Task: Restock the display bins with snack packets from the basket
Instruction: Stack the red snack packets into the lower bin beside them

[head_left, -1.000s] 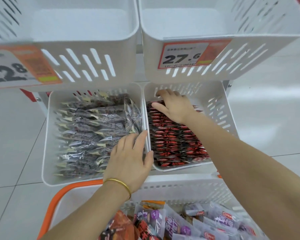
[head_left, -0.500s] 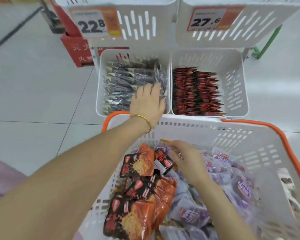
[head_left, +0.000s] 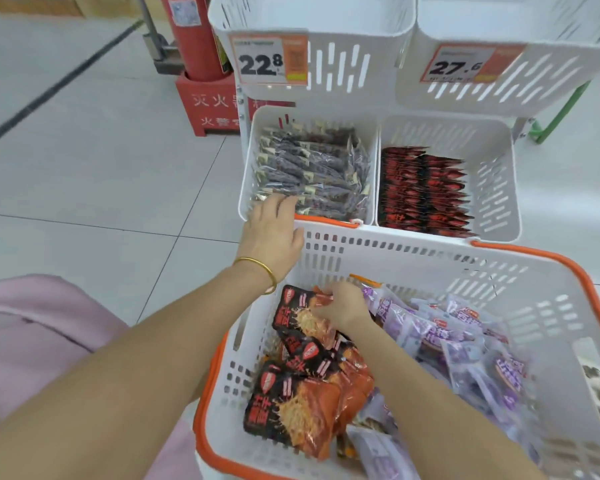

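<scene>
Right hand [head_left: 343,306] is down in the basket [head_left: 395,258], lower centre of frame, fingers curled onto the upper edge of the top one of the orange packets [head_left: 298,410], apparently pinching it. Left hand [head_left: 274,233] is at mid-frame with loose, fairly straight fingers lying over the near rim of the lower left bin [head_left: 246,168], holding nothing; gold bangle [head_left: 257,268] on the wrist. The orange packets are stacked along the basket's left side, with purple packets [head_left: 465,341] heaped to their right. They look like light, crinkly film pouches, glossy and likely slippery, soft in the body, and the contents may crush. Best taken by the sealed top edge or flat across the face, several at once. The lower left bin holds grey packets [head_left: 309,174] in rows. The lower right bin [head_left: 492,188] holds red packets [head_left: 423,192], with space left at the back and right. The two upper bins carry price tags [head_left: 269,62] reading 22.8 and, at upper right, 27.6. Packet print is too blurred to read. Upper left: fire extinguisher [head_left: 194,36] in a red stand [head_left: 212,105] with Chinese lettering, "灭火" legible.
</scene>
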`<state>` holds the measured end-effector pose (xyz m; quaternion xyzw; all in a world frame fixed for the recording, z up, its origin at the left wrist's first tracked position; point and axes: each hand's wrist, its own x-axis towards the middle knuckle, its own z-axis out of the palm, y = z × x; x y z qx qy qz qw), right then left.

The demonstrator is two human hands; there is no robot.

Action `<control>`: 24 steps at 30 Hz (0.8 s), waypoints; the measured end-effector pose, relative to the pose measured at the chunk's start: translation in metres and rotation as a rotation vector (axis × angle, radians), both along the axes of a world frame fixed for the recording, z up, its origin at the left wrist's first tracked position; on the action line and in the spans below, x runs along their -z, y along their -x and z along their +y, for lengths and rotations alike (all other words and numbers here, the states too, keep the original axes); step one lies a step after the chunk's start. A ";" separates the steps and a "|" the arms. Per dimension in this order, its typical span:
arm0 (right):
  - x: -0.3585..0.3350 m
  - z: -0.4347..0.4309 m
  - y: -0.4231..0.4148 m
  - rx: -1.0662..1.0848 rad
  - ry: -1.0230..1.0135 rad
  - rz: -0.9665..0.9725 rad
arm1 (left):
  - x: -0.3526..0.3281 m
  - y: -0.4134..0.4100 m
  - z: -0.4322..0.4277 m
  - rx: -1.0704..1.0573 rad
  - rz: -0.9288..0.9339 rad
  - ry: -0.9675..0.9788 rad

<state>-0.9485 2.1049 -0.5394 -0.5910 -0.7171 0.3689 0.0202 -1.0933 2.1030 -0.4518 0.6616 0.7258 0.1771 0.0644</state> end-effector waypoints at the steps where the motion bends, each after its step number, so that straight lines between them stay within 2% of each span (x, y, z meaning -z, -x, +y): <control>1: -0.006 -0.001 -0.008 0.058 0.009 0.077 | -0.002 -0.003 -0.001 0.010 -0.005 -0.008; 3: -0.017 -0.005 -0.028 0.302 0.048 0.295 | -0.005 -0.009 -0.001 0.021 -0.028 -0.028; 5: -0.030 -0.012 -0.055 0.548 0.139 0.593 | -0.008 -0.015 -0.002 0.017 -0.095 -0.060; 8: -0.052 -0.025 -0.093 0.714 0.260 1.043 | -0.009 -0.031 -0.001 -0.051 -0.274 -0.085; 11: -0.067 -0.033 -0.113 0.839 0.373 1.441 | -0.011 -0.059 -0.006 -0.154 -0.691 0.018; 13: -0.069 -0.034 -0.116 0.865 0.416 1.580 | -0.015 -0.079 -0.013 -0.190 -1.066 0.131; 15: -0.070 -0.034 -0.114 0.857 0.405 1.604 | -0.023 -0.095 -0.019 -0.223 -1.409 0.278; 17: -0.069 -0.035 -0.112 0.841 0.338 1.539 | -0.026 -0.106 -0.023 -0.209 -1.535 0.312; 21: -0.074 -0.037 -0.108 0.802 0.178 1.365 | -0.026 -0.114 -0.028 -0.106 -1.475 0.242; 24: -0.076 -0.034 -0.108 0.778 0.100 1.226 | -0.024 -0.113 -0.029 -0.059 -1.298 0.196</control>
